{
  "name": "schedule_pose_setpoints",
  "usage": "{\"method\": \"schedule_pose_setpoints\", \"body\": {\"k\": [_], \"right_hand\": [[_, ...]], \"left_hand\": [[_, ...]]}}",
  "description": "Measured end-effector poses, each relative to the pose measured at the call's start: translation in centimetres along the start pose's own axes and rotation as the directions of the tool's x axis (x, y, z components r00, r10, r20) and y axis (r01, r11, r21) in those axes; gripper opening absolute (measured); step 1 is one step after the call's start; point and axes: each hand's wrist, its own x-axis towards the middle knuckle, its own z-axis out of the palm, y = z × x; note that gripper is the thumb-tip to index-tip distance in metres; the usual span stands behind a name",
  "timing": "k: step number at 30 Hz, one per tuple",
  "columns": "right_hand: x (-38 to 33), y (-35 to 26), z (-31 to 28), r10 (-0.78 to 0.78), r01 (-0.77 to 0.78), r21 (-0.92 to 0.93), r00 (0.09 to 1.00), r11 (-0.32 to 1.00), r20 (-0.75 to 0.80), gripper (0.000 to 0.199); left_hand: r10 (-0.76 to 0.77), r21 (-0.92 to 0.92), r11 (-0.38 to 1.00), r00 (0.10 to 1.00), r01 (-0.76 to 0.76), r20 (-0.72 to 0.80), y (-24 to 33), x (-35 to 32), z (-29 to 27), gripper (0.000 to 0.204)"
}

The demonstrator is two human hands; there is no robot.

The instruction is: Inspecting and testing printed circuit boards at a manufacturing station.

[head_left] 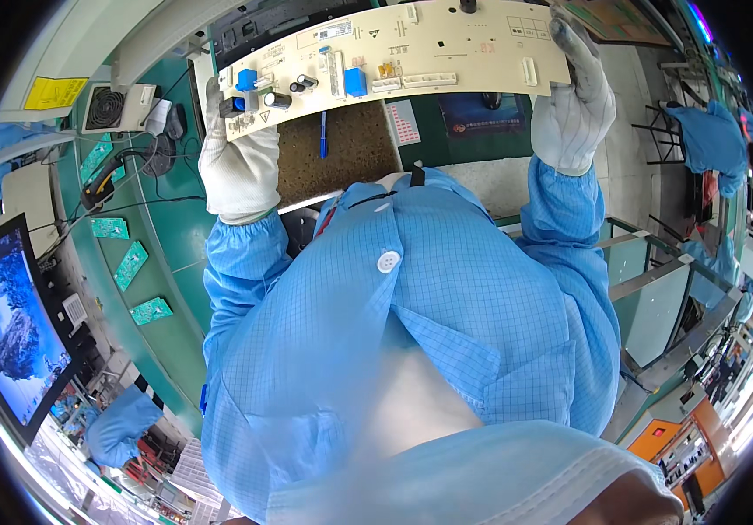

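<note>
1 head-worn fisheye view, looking steeply down from close up

the left of 2 side-by-side cameras: the blue smock (472, 289) fills the centre, the face mask (499, 472) sits nearest at the lower edge, the left hand (241, 171) and right hand (574, 122) lie farther off at upper left and upper right, and straight edges bend toward the dark round rim.
</note>
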Motion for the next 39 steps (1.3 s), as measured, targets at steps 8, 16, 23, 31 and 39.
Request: {"method": "schedule_pose_setpoints", "body": {"k": [8, 16, 23, 31, 39], "right_hand": [[0.2, 0.0, 0.1, -0.092, 0.092, -0.001, 0.996, 0.996, -0.005, 0.026], [-0.1, -0.6, -0.8, -0.041, 0.046, -0.104, 0.998, 0.994, 0.047, 0.024], [0.0, -0.5, -0.6, -0.124, 0.127, -0.119, 0.992, 0.985, 0.029, 0.024], [-0.1, -0.4, -0.5, -0.167, 0.168, -0.035, 0.985, 0.985, 0.033, 0.025], [-1.3, 0.6, -0.5, 0.113, -0.117, 0.226, 0.993, 0.967, 0.028, 0.025]], "left_hand": [[-0.04, -0.066, 0.997, 0.999, 0.038, -0.027, -0.1, 0.9, -1.1, 0.038], [-0.154, -0.21, 0.967, 0.987, 0.143, -0.039, -0.9, 1.5, -1.2, 0.033], [-0.08, -0.09, 0.993, 0.995, 0.074, -0.066, -0.6, 1.4, -1.1, 0.032], [-0.041, -0.02, 0.999, 0.999, 0.04, -0.022, -0.1, 1.3, -0.7, 0.039], [0.246, 0.624, 0.766, 0.968, -0.156, -0.059, 0.7, -1.7, 2.9, 0.046]]}}
